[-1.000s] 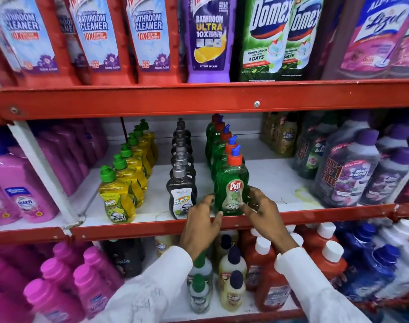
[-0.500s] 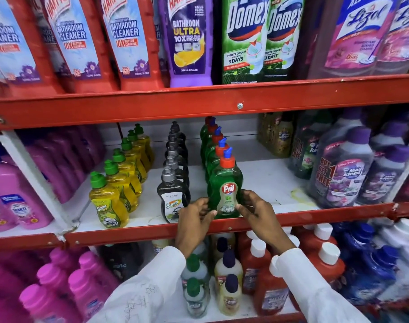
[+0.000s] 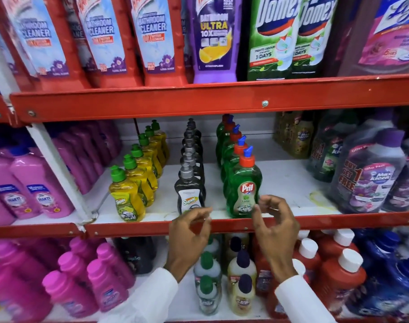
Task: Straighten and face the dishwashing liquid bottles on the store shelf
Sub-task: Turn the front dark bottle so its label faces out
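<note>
On the middle shelf (image 3: 222, 223), between pink bottles on the left and purple cleaner jugs on the right, we see three rows of dishwashing liquid running from the near lip to the far wall. The front green Pril bottle (image 3: 244, 190) stands upright at the near edge with its label facing us, so we judge that row faced. The dark Super bottle (image 3: 190, 194) beside it also shows its label squarely. The front yellow Super bottle (image 3: 126, 197) is turned a little to one side, and its row slants leftward; we judge that this is what is left.

Our left hand (image 3: 189, 236) hangs in front of the red shelf lip, fingers curled and apart, gripping nothing. Our right hand (image 3: 277, 229) is loosely spread too, its fingertips just beside the Pril bottle's lower right; whether they touch it we cannot tell.

All three bottles are clear plastic, rounded and waisted, with glossy labels. The Pril has an orange cap with a blue spout, the yellow ones green caps, the dark ones grey. The shelf is painted red metal with a white, stained board.
</note>
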### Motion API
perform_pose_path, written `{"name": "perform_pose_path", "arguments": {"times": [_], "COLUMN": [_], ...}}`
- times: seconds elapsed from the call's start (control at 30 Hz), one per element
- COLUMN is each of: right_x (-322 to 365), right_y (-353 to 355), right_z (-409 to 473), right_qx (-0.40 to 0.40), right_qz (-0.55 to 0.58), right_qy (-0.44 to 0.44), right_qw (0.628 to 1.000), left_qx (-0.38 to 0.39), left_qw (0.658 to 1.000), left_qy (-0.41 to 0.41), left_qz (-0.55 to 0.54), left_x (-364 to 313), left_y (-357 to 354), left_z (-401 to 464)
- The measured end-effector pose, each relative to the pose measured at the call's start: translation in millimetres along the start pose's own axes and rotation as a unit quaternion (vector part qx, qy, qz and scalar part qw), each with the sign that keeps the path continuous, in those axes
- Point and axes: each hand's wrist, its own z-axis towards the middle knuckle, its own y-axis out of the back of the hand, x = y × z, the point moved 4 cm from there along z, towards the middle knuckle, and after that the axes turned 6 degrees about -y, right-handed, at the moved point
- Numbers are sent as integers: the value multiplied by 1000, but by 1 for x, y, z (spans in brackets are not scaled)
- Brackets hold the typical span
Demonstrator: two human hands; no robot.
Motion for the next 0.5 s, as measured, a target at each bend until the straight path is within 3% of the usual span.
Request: {"name": "perform_pose_path", "arguments": {"times": [0.07, 0.13, 0.23, 0.33, 0.5], "right_x": [11, 14, 15, 10, 1], "right_y": [-24, -56, -93, -110, -114], "right_z": [-16, -25, -22, -14, -7], "right_qx": [75, 153, 227, 270, 277], "right_qz": [1, -38, -99, -162, -174], "right_qy": [7, 10, 13, 12, -17], "right_qw": [997, 987, 969, 949, 945], "left_qx": [-87, -127, -45, 79, 112], "left_qw": [996, 992, 997, 994, 993], "left_qy": [-10, 2, 46, 25, 17], "left_qz": [4, 7, 36, 66, 35], "left_x": [5, 20, 47, 60, 66], "left_y": [29, 51, 60, 55, 53], "left_z": [-4, 2, 19, 30, 40]}}
